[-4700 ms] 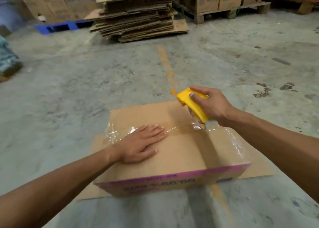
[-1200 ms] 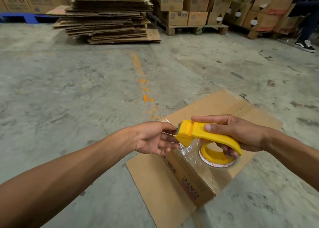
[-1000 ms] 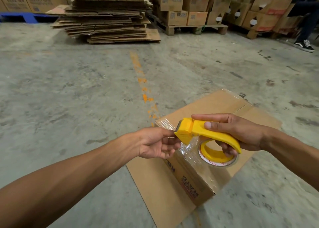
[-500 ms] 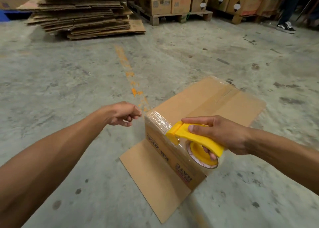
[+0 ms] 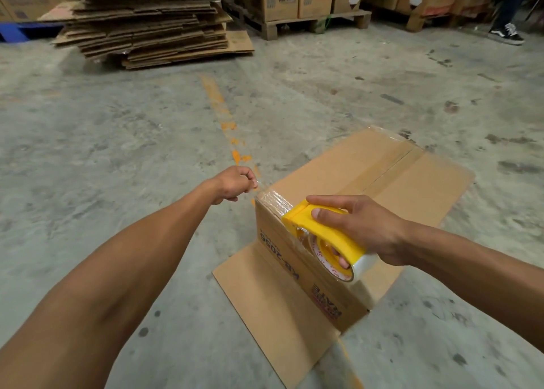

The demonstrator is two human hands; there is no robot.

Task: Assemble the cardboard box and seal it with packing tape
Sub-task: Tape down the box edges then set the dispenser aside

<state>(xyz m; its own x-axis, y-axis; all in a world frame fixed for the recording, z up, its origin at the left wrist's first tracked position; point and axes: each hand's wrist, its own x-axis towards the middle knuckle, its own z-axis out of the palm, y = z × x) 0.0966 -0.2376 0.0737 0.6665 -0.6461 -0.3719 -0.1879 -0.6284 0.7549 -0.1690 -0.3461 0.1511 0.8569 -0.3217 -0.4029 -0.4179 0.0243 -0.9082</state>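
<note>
Head view. Cardboard box [image 5: 362, 182]: brown, closed, standing on a flat cardboard sheet [image 5: 276, 309] laid on the concrete floor [image 5: 117, 138], right of centre in the lower half of the picture. Clear tape runs along the top seam and wraps over the near left corner, where it is wrinkled. Dark printed lettering and a red mark show on the near side face.

Tape dispenser [image 5: 321, 235]: yellow plastic, carrying a roll of clear packing tape [image 5: 350, 270] with a white, red-printed core. Its front end is pressed against the box's near top edge, just beside the wrinkled corner.

Right hand [image 5: 359, 223]: grips the dispenser from above, thumb along the top, fingers [image 5: 338, 256] curled through the roll's core and clamped on it.

Left hand [image 5: 235, 182]: just left of the box's near corner, apart from the cardboard. Fingers curled together; a thin glint of clear tape shows at the fingertips toward the corner, but whether they pinch it cannot be told.

Background, far side: stack of flattened cartons [image 5: 147, 23] on the floor at upper left; assembled cartons on a wooden pallet [image 5: 312, 23] at upper centre; more cartons at upper right. A worn orange painted line [image 5: 217, 103] runs across the floor toward the box. A person's dark shoe [image 5: 507, 33] at the upper right edge.
</note>
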